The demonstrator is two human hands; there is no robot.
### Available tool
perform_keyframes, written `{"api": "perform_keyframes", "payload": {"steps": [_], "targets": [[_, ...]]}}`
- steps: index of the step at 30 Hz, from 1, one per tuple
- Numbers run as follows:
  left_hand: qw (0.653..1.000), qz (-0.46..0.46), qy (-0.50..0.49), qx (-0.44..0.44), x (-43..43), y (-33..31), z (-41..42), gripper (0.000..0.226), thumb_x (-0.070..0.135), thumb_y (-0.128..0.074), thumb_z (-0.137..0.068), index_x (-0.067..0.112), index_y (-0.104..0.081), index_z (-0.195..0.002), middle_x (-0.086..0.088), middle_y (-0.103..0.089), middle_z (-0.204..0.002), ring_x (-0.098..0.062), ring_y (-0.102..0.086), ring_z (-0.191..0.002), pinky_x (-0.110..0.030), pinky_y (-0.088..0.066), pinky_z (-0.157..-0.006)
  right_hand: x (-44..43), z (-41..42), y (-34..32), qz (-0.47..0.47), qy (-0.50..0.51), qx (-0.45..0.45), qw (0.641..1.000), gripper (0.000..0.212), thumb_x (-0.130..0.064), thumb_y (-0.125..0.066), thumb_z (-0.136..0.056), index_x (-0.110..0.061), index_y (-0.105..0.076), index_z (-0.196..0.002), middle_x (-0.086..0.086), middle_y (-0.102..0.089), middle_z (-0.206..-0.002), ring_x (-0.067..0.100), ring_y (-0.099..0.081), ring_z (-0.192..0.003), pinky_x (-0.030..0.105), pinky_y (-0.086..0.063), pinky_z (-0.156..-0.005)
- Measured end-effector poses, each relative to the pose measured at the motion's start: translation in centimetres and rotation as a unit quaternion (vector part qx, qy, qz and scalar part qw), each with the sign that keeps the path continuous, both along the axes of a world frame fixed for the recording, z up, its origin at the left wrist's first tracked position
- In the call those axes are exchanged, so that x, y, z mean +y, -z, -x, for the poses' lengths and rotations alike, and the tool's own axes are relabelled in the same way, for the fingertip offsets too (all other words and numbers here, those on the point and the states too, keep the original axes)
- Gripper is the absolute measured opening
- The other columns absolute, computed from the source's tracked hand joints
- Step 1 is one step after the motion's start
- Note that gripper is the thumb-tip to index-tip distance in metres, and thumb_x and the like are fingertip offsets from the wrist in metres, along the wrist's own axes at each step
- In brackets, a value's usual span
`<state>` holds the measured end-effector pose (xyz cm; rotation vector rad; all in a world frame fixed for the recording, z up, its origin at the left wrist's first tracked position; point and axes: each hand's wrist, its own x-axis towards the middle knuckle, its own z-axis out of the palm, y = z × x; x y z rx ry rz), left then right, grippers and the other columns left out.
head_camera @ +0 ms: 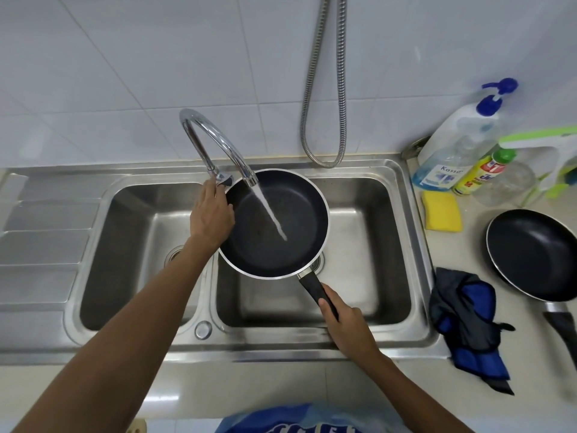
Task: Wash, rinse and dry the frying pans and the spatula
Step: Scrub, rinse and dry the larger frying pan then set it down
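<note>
A black non-stick frying pan (290, 242) with a pale rim hangs tilted over the right basin of the steel sink (396, 195). My right hand (345, 320) grips its black handle at the near end. Water runs from the chrome tap (215, 142) onto the pan's inner surface. My left hand (210, 214) reaches past the pan's left rim, and its fingers hold the tap lever (225, 180) at the tap's base. A second black frying pan (537, 254) lies on the counter at the right. No spatula is plainly visible.
A yellow sponge (441, 212) lies right of the sink. A blue and dark cloth (468, 320) is bunched on the counter beside it. Soap bottles (452, 145) and a green-and-white tool (559, 151) stand at the back right. A metal hose (324, 89) hangs on the tiled wall.
</note>
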<state>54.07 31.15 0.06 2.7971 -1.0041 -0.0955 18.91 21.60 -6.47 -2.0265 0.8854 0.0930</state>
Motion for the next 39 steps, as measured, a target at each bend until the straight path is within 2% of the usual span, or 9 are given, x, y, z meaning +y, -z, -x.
{"api": "perform_keyframes", "payload": {"steps": [9,12,14,16,21,26,29,34,39], "targets": [[0.985,0.120,-0.090,0.086,-0.4,0.0,1.0,0.062,0.006,-0.051,-0.099,-0.007,-0.024,-0.153,-0.027,-0.026,-0.161,-0.038,-0.025,-0.151,-0.043,-0.026,-0.123,0.0,-0.1,-0.1,-0.003,-0.004,0.004,1.000,0.045,-0.051,-0.037,-0.104,-0.046,-0.034,-0.149,-0.004,-0.069,-0.084,0.015,-0.065,-0.073,0.039,-0.058,-0.071],[0.965,0.162,-0.161,0.126,-0.4,0.0,1.0,0.043,0.001,-0.044,-0.100,-0.005,-0.037,-0.141,-0.027,-0.049,-0.140,-0.043,-0.051,-0.127,-0.049,-0.044,-0.103,-0.1,-0.1,-0.3,-0.004,-0.006,0.004,1.000,0.046,-0.048,-0.038,-0.105,-0.041,-0.037,-0.150,-0.006,-0.069,-0.087,0.013,-0.065,-0.072,0.033,-0.057,-0.070],[0.958,0.156,-0.198,0.139,-0.4,-0.1,0.3,0.034,-0.002,-0.043,-0.096,-0.002,-0.046,-0.130,-0.023,-0.061,-0.128,-0.041,-0.060,-0.117,-0.049,-0.047,-0.095,-0.1,-0.2,-0.7,-0.002,-0.008,0.003,1.000,0.045,-0.045,-0.039,-0.106,-0.038,-0.039,-0.151,-0.008,-0.067,-0.087,0.010,-0.064,-0.071,0.018,-0.051,-0.064],[0.955,0.146,-0.216,0.142,-0.8,-0.4,-0.4,0.031,-0.003,-0.046,-0.094,-0.003,-0.054,-0.124,-0.019,-0.064,-0.126,-0.038,-0.061,-0.117,-0.044,-0.047,-0.096,0.0,-0.3,-1.2,0.001,-0.011,0.003,1.000,0.045,-0.042,-0.040,-0.106,-0.036,-0.040,-0.151,-0.010,-0.064,-0.087,0.007,-0.063,-0.069,0.009,-0.043,-0.058],[0.934,0.174,-0.266,0.165,-2.0,-1.4,-0.9,0.032,0.000,-0.046,-0.094,-0.001,-0.055,-0.125,-0.016,-0.067,-0.122,-0.035,-0.061,-0.116,-0.038,-0.045,-0.092,0.0,-0.3,-1.5,-0.003,-0.004,0.000,1.000,0.045,-0.040,-0.042,-0.106,-0.035,-0.041,-0.150,-0.010,-0.064,-0.086,0.007,-0.060,-0.064,0.006,-0.042,-0.057],[0.928,0.201,-0.274,0.152,-3.3,-2.6,-1.5,0.028,0.011,-0.048,-0.099,0.002,-0.054,-0.125,-0.021,-0.067,-0.119,-0.039,-0.061,-0.111,-0.044,-0.047,-0.092,0.0,-0.4,-1.5,0.000,-0.004,-0.004,1.000,0.045,-0.039,-0.044,-0.106,-0.034,-0.042,-0.150,-0.010,-0.062,-0.081,0.007,-0.060,-0.059,0.005,-0.041,-0.054],[0.927,0.205,-0.268,0.164,-4.4,-3.5,-1.9,0.030,0.012,-0.049,-0.098,0.004,-0.049,-0.127,-0.023,-0.065,-0.119,-0.042,-0.061,-0.110,-0.046,-0.048,-0.091,0.1,-0.3,-1.1,0.000,-0.006,0.001,1.000,0.047,-0.042,-0.043,-0.105,-0.033,-0.041,-0.151,-0.012,-0.063,-0.085,0.010,-0.064,-0.065,0.008,-0.047,-0.060],[0.926,0.192,-0.262,0.193,-5.6,-4.6,-2.9,0.035,0.006,-0.049,-0.094,0.003,-0.043,-0.128,-0.023,-0.061,-0.121,-0.041,-0.059,-0.109,-0.043,-0.045,-0.084,0.1,0.0,-0.1,0.003,-0.001,-0.009,1.000,0.046,-0.049,-0.040,-0.104,-0.043,-0.038,-0.149,-0.007,-0.070,-0.084,0.016,-0.066,-0.068,0.032,-0.057,-0.067],[0.923,0.190,-0.264,0.204,-6.6,-5.2,-3.4,0.050,0.006,-0.047,-0.098,-0.003,-0.030,-0.144,-0.026,-0.057,-0.132,-0.044,-0.056,-0.121,-0.048,-0.046,-0.096,0.0,0.3,0.4,0.005,-0.003,-0.004,1.000,0.048,-0.059,-0.033,-0.101,-0.052,-0.026,-0.148,-0.001,-0.072,-0.086,0.017,-0.067,-0.071,0.037,-0.058,-0.071]]}}
